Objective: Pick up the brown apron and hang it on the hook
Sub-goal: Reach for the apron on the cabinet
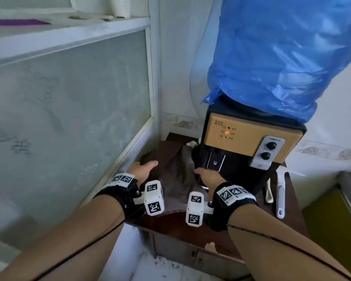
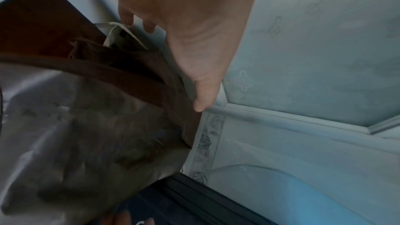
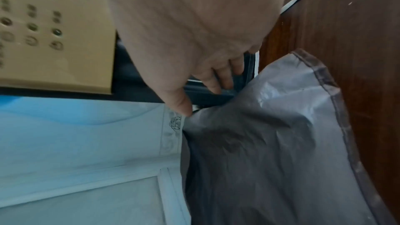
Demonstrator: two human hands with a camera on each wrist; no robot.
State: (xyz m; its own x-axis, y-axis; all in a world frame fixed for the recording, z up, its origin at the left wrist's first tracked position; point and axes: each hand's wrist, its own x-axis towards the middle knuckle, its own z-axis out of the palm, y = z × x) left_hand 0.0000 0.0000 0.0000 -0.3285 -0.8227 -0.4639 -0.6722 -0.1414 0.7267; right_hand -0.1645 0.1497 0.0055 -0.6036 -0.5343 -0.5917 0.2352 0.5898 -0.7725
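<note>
Barely begun: the left hand [image 1: 143, 169] and right hand [image 1: 208, 176] reach with relaxed fingers, gripping nothing. Between them the brown apron [image 1: 173, 171] lies crumpled on the wooden cabinet [image 1: 292, 211], beside the water dispenser [image 1: 249, 138]. Lifting and hanging remain; no hook shows.

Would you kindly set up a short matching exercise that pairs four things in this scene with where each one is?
Things:
1. brown apron
2. blue plastic bag
3. white brush
4. purple item

Places:
A. on the ledge at upper left
B. over the bottle on top of the water dispenser
C. crumpled on the wooden cabinet, between the left hand and right hand
D. on the cabinet top, right of the dispenser

Pairs: 1-C, 2-B, 3-D, 4-A
</note>
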